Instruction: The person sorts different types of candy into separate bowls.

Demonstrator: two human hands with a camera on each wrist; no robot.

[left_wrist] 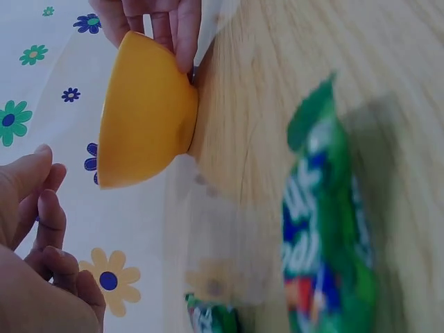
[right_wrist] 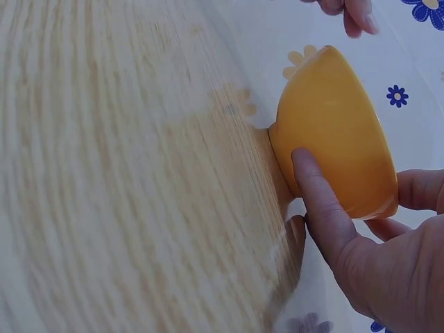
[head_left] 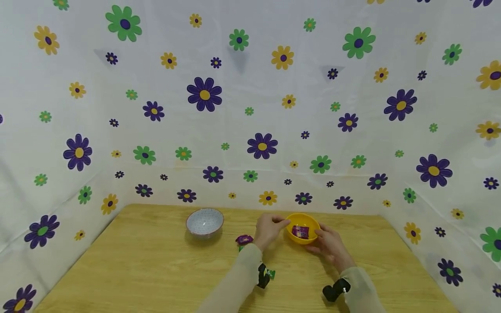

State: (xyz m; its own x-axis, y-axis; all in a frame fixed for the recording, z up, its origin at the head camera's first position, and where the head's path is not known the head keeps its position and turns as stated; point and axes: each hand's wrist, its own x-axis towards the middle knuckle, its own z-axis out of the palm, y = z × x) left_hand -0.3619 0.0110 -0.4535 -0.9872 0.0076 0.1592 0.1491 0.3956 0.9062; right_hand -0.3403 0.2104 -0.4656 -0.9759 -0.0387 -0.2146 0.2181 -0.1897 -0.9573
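A yellow bowl (head_left: 291,237) stands at the right of the table, a purple wrapped candy (head_left: 300,231) lying inside it. My right hand (head_left: 332,248) grips the bowl from its right side, thumb and fingers spread over rim and outer wall, as the right wrist view shows. On the other side, my left hand (head_left: 268,230) hovers by the left rim. Its fingers are loosely bent with nothing visible between them, and the left wrist view shows a gap to the bowl. Under my left wrist lies a green wrapped candy (left_wrist: 322,236).
Left of my left hand a white speckled bowl (head_left: 205,221) with a reddish rim stands on the wooden table (head_left: 156,261). Between them lie another purple candy (head_left: 244,239) and a partly hidden green one (head_left: 241,248). A flowered cloth (head_left: 235,126) encloses the table's back and sides.
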